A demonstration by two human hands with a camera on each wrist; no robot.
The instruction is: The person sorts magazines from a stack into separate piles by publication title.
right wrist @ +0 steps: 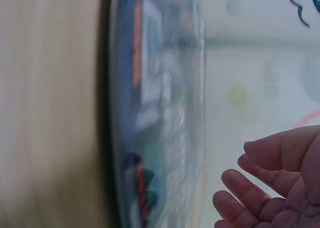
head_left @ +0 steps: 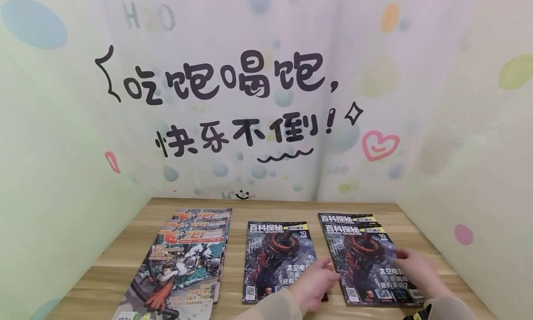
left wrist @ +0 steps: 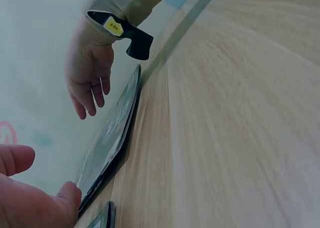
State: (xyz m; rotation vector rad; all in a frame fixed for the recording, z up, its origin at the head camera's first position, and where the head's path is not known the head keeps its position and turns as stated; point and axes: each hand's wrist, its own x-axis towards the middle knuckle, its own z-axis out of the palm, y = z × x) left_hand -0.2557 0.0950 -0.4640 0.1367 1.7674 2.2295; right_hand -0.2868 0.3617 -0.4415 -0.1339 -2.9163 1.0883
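Two dark magazines lie overlapping at the table's right; the front magazine [head_left: 362, 260] covers most of the rear magazine [head_left: 333, 217]. My right hand [head_left: 418, 269] hovers at the front one's right side. In the right wrist view its fingers [right wrist: 245, 193] are loosely bent and hold nothing. Over the lower right corner of a matching middle magazine [head_left: 266, 255] is my left hand [head_left: 312, 285], its fingertips pointing toward the right pair's left edge. The left wrist view shows its thumb and fingers apart, with nothing gripped. That hand and sleeve hide part of the middle cover.
To the left, several comic-style magazines [head_left: 179, 269] overlap in a staggered pile. All lie on a wood-grain table [head_left: 125, 236], enclosed by a decorated back wall [head_left: 250, 172] and pale side walls. A black band [left wrist: 110, 25] with a yellow label circles the right wrist.
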